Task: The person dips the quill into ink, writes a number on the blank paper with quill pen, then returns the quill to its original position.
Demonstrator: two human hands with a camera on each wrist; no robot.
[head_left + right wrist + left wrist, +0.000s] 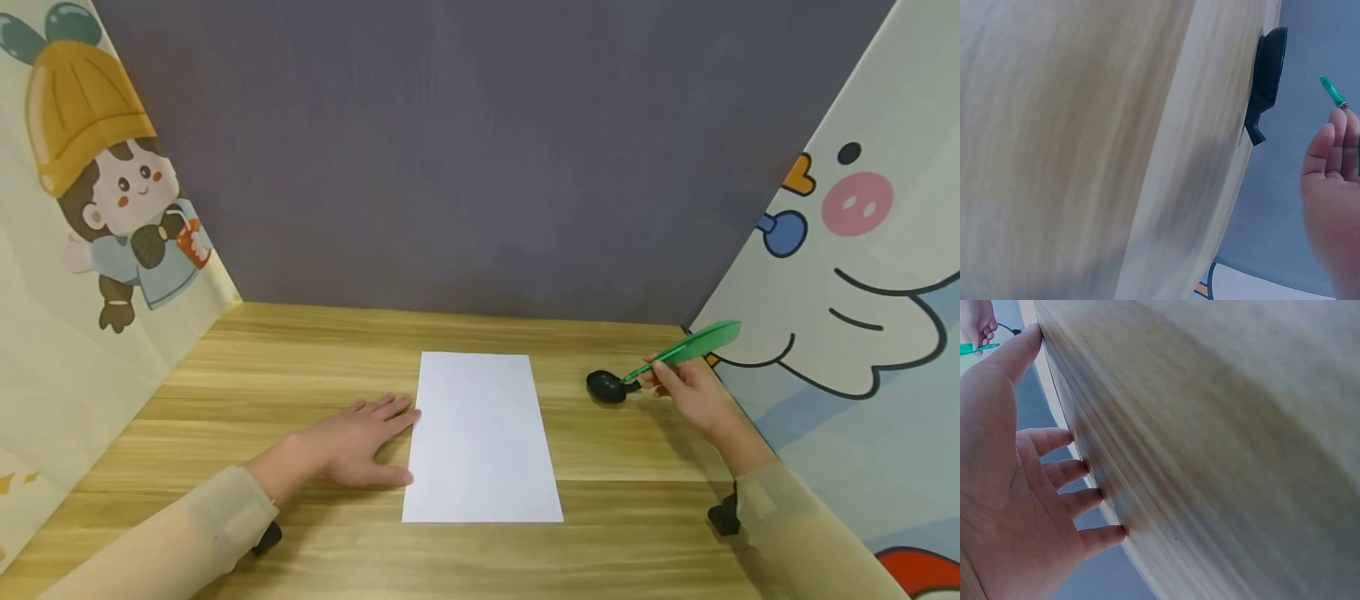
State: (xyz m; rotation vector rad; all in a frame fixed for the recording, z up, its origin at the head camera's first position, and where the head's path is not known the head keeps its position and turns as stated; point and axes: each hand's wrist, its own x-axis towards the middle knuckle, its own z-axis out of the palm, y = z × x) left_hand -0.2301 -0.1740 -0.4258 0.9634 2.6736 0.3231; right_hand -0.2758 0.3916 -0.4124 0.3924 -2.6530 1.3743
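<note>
Between the thumb and fingers of my right hand (pixel 688 395) is a green feather-shaped pen (pixel 708 340). Its tip slants down to the left, overlapping a small black oval piece with a short bent stem (pixel 606 387) in the head view. From the right wrist, that black piece (pixel 1269 69) sits on the table, with the hand (pixel 1335 206) and the pen's green tip (pixel 1334 92) above the surface. My left hand (pixel 356 446) lies with fingers spread along the left edge of a blank white sheet of paper (pixel 483 442), thumb and fingertip at that edge.
The striped wooden table (pixel 315 350) ends at a dark grey back wall (pixel 480 167). Cartoon-printed panels rise on both sides, the left panel (pixel 45 350) cream and the right panel (pixel 825 433) white and blue. My right forearm is close to the right panel.
</note>
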